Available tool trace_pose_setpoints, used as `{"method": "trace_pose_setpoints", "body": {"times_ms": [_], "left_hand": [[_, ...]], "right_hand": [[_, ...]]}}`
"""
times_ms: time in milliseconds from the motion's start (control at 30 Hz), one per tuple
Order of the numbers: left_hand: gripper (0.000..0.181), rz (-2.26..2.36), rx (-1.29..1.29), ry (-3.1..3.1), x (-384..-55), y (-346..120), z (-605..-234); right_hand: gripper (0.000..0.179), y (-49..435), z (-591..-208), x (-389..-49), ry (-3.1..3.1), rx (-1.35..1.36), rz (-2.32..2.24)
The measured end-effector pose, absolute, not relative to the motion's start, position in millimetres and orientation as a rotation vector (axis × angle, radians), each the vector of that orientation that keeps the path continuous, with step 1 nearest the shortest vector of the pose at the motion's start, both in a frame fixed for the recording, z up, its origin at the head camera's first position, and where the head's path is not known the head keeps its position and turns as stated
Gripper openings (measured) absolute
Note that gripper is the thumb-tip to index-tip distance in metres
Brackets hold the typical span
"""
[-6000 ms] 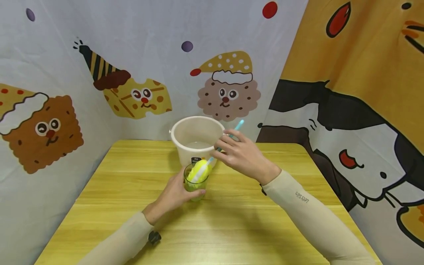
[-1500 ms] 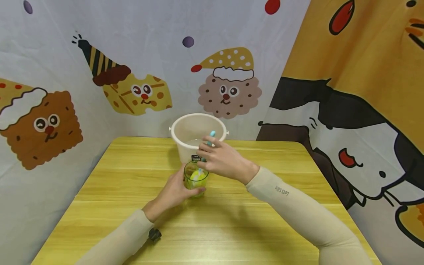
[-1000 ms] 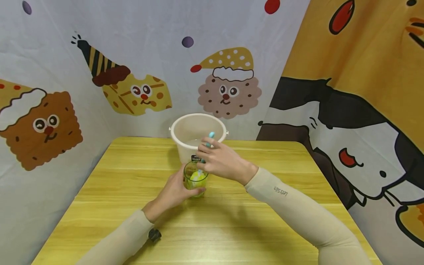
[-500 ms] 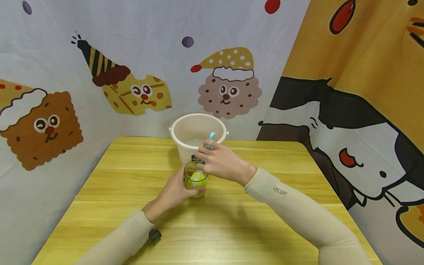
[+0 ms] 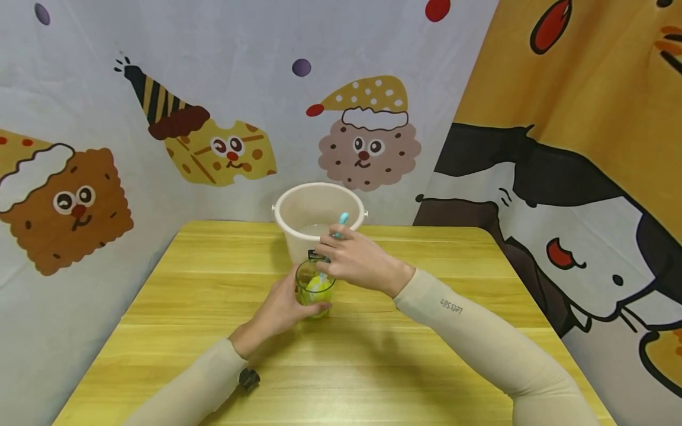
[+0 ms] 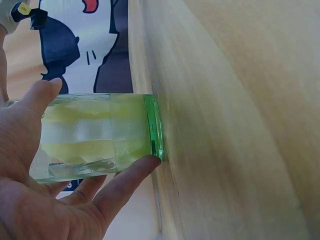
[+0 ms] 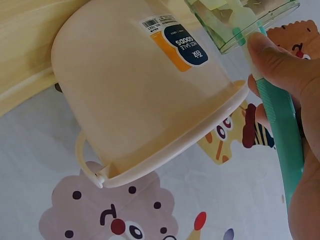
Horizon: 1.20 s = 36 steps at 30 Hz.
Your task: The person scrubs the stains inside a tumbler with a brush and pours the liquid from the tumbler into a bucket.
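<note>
A green-tinted glass [image 5: 315, 290] stands on the yellow wooden table [image 5: 373, 361]. My left hand [image 5: 277, 310] grips it from the left; in the left wrist view fingers and thumb wrap the glass [image 6: 100, 137]. A yellow sponge brush head [image 5: 318, 284] sits down inside the glass. My right hand [image 5: 357, 260] pinches the brush's teal handle [image 5: 341, 223] just above the rim. The right wrist view shows fingers on the teal handle [image 7: 280, 120] beside the glass rim [image 7: 240, 20].
A cream plastic bucket [image 5: 318, 222] with some water stands right behind the glass, near the table's far edge; its side and label show as the bucket [image 7: 150, 95] in the right wrist view. Cartoon-printed cloth walls close in the table at back, left and right.
Six seconds ago the sponge head stuck out over the glass rim with the handle slanted right. Now it is down inside and the handle is steeper. Over the last second the right hand barely shifts.
</note>
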<state>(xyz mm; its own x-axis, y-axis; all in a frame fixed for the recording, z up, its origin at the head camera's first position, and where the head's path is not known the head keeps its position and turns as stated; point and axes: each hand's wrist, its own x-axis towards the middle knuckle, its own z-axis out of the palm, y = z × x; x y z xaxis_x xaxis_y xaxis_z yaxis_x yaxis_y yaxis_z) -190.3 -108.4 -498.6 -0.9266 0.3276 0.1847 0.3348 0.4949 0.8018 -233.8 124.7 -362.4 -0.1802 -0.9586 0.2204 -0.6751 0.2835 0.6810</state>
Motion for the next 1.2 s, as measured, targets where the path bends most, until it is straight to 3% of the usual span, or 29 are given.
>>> {"method": "trace_pose_setpoints", "body": {"times_ms": [1200], "left_hand": [[0.108,-1.487,-0.547,-2.721,-190.1,-107.1,-499.2]], "right_hand": [[0.013,127.9,-344.8,-232.1,-1.905,1.434,-0.559]]}}
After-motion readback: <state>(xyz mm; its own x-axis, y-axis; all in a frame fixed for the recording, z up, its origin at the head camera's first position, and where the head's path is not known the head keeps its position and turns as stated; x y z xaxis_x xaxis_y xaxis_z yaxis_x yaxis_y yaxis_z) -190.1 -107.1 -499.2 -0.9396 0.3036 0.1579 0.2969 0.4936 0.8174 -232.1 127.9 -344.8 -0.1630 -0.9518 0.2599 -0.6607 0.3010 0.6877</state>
